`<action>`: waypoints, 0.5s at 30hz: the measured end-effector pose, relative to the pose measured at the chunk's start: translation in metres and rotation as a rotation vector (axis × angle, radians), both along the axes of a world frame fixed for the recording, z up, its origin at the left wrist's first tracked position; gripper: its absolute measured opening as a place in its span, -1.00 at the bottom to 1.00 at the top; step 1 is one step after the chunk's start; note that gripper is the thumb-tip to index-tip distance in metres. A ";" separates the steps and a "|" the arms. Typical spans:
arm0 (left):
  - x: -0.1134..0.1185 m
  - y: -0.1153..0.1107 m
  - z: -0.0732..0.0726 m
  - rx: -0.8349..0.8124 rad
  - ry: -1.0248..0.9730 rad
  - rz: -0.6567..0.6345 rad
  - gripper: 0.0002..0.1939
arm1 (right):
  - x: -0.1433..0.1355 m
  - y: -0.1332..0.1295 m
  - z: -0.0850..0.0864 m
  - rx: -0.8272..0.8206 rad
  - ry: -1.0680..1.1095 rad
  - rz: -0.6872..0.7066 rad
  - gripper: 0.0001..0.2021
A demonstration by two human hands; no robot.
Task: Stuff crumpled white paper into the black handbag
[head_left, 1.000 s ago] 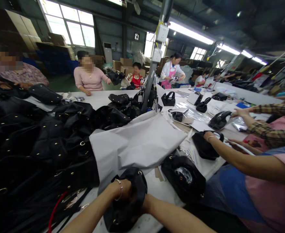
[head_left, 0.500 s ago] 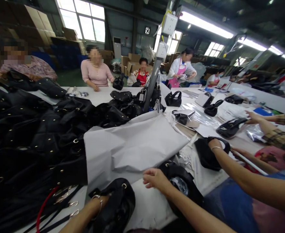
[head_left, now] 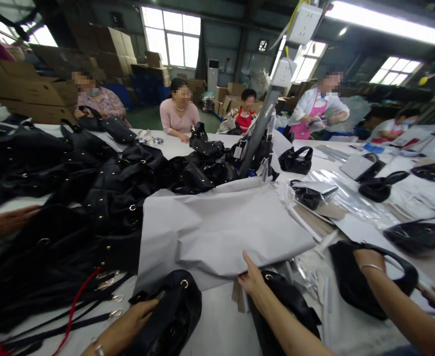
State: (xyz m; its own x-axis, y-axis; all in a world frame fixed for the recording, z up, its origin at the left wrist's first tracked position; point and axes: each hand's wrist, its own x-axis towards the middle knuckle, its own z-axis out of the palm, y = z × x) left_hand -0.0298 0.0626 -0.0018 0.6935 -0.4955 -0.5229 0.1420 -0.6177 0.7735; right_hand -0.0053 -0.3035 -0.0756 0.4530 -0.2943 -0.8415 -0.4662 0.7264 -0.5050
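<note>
My left hand (head_left: 130, 320) rests on a small black bag (head_left: 171, 314) at the near table edge, fingers laid against its side. My right hand (head_left: 253, 280) pinches the near edge of a large sheet of grey wrapping paper (head_left: 217, 230) spread in the middle of the white table (head_left: 217, 326). Just under my right wrist lies another black bag (head_left: 284, 306).
A big heap of black studded bags (head_left: 72, 198) with loose straps and a red cord (head_left: 71, 309) fills the left. A neighbour's arm (head_left: 399, 301) reaches into a black bag (head_left: 354, 282) at right. A slanted pole (head_left: 262, 123) rises mid-table. Several people work at the far side.
My right hand left the small bag, reached forward and took hold of the grey paper's edge. My left hand slid out to the bag's side. The view swung left.
</note>
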 end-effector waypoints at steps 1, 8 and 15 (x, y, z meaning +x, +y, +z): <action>-0.003 0.002 0.001 -0.010 -0.004 0.057 -0.61 | 0.005 0.001 -0.003 -0.031 0.004 -0.009 -0.49; -0.022 0.008 -0.007 -0.131 0.000 0.333 -0.47 | 0.028 -0.004 0.007 -0.402 -0.018 -0.090 -0.42; -0.028 0.014 -0.001 -0.275 0.261 0.460 -0.32 | 0.068 -0.061 0.106 -1.035 -0.314 0.286 -0.45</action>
